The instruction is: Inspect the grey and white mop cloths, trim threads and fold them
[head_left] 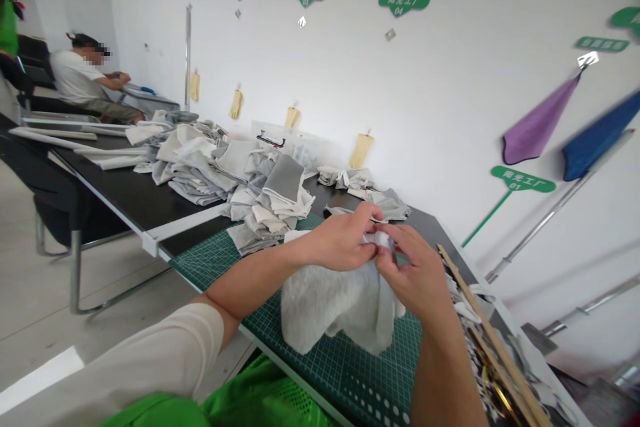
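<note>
My left hand (pixel 343 240) and my right hand (pixel 407 267) pinch the top edge of a pale grey fleecy cloth (pixel 325 307), their fingertips meeting over a small white fold (pixel 381 240). The cloth hangs down onto a green cutting mat (pixel 345 367), and my hands hold its upper edge just above the mat. A stack of grey and cream cloth pieces (pixel 265 203) sits just beyond my left hand. Farther left lies a bigger heap of similar cloths (pixel 193 167). A wooden ruler (pixel 493 333) runs along the mat's right side, near my right forearm.
The black worktable (pixel 135 197) ends at a near edge on my left, above a grey floor. More cloth scraps (pixel 363 187) lie ahead. At the far left, a seated person (pixel 83 77) works at another table. Yellow gloves and purple and blue cloths hang on the white wall.
</note>
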Demonstrator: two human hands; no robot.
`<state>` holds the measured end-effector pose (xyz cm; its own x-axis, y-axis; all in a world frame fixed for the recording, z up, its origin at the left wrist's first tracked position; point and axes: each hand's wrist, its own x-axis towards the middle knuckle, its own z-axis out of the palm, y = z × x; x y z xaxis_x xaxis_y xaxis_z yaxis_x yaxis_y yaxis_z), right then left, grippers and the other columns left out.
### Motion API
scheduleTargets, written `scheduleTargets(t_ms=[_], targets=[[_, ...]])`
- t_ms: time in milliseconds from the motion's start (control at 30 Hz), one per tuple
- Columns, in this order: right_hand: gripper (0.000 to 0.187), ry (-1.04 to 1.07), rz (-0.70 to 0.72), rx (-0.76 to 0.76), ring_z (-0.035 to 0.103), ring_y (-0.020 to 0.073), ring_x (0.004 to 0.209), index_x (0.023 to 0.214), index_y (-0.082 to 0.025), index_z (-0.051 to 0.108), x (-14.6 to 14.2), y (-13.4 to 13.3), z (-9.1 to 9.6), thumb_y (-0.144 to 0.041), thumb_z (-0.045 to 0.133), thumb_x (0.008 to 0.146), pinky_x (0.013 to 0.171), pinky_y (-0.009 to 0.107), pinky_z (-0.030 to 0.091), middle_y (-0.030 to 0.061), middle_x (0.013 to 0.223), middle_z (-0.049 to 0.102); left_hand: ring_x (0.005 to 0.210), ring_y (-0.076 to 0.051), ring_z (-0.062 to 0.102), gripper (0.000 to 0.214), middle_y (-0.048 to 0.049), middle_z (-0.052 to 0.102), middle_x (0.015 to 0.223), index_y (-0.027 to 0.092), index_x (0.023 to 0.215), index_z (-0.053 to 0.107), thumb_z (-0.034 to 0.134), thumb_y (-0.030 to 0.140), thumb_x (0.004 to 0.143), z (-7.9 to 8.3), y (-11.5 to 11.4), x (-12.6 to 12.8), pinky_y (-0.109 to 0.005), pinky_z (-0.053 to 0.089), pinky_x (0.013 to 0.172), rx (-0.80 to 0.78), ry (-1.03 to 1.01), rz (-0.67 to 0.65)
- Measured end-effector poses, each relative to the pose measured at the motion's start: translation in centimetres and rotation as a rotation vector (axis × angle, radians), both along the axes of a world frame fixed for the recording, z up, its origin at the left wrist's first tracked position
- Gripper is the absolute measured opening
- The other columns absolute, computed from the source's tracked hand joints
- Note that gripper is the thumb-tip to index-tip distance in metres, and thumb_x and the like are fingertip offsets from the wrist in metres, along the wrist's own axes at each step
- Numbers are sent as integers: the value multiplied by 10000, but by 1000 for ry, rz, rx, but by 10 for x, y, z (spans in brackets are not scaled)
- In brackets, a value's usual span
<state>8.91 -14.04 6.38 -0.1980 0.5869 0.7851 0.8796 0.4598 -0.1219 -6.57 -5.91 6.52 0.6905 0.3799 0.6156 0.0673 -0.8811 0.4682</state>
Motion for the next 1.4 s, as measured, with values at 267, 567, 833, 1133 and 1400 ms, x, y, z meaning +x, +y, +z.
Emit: scheduleTargets(t_ms=[267,567,833,1133,1400], targets=[[138,79,-6,-97,531,146,736,867,-214,524,-2,-6,-3,-165,523,738,659,266,437,15,842,564,962,-214,614,444,-52,646,1091,215,1151,328,530,234,756,-1,0,-2,-340,439,822,34,25,-14],[14,22,-37,-73,515,135,720,837,-213,508,0,-2,-3,-214,500,826,638,255,387,4,795,551,964,-201,613,411,-48,652,1078,210,1123,365,530,200,747,3,-1,-5,-327,432,825,15,12,-23],[140,163,107,-87,508,137,759,770,-213,443,4,-11,1,-97,490,708,651,253,408,9,829,533,724,-127,604,365,-18,666,963,200,1051,381,577,210,744,7,-1,-9,-260,410,658,-119,-93,-104],[108,394,331,-76,481,141,716,758,-206,460,1,-14,-2,-108,478,715,606,268,371,15,780,508,734,-119,594,359,-33,664,949,197,1013,348,593,218,752,3,2,-9,-268,440,677,-285,-188,-329],[116,540,328,-39,367,96,553,691,-194,500,-4,-8,-6,-84,474,713,502,234,263,-29,622,431,801,-135,602,311,-34,651,905,188,965,375,591,189,742,3,1,-7,-293,449,761,-265,-245,-355]])
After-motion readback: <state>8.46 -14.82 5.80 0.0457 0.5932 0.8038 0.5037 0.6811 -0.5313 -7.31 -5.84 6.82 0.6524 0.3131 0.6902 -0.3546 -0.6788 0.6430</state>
